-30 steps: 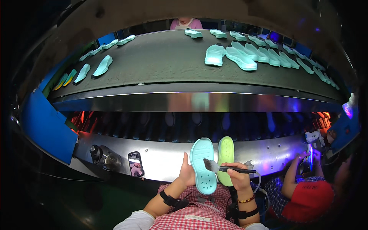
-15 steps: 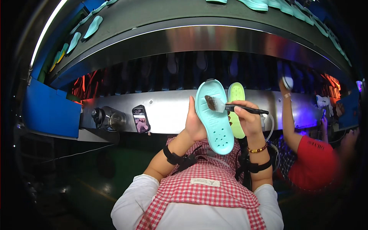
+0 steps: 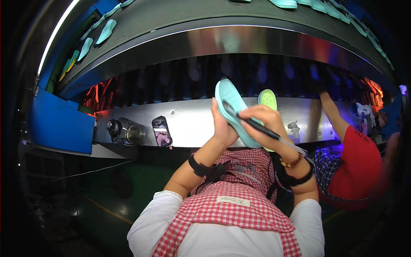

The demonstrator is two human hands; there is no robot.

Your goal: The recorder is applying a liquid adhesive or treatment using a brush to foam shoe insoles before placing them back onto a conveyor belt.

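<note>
A light blue shoe sole (image 3: 230,91) is tilted in front of my chest, its toe end pointing away. My left hand (image 3: 223,129) is closed round its left edge. In my right hand (image 3: 269,122) is a brush (image 3: 262,129) with a black handle, laid across the sole. The brush head points into the hollow of the sole near its middle; my fingers partly hide it, and I cannot tell whether the bristles touch. Just beyond my right hand lies a lime green sole (image 3: 267,99) with small holes, its lower part hidden.
A metal ledge (image 3: 192,113) holds a phone (image 3: 161,132) and a clear bottle (image 3: 126,130) on the left. Beyond, a conveyor (image 3: 180,23) carries several light blue soles (image 3: 106,32). Dark openings with an orange glow lie beneath it. A person in a red shirt (image 3: 357,167) reaches in on the right.
The sole has tipped and risen slightly, no longer facing me flat. My right hand has turned over the sole, hiding most of the brush head. The person on the right reaches farther in.
</note>
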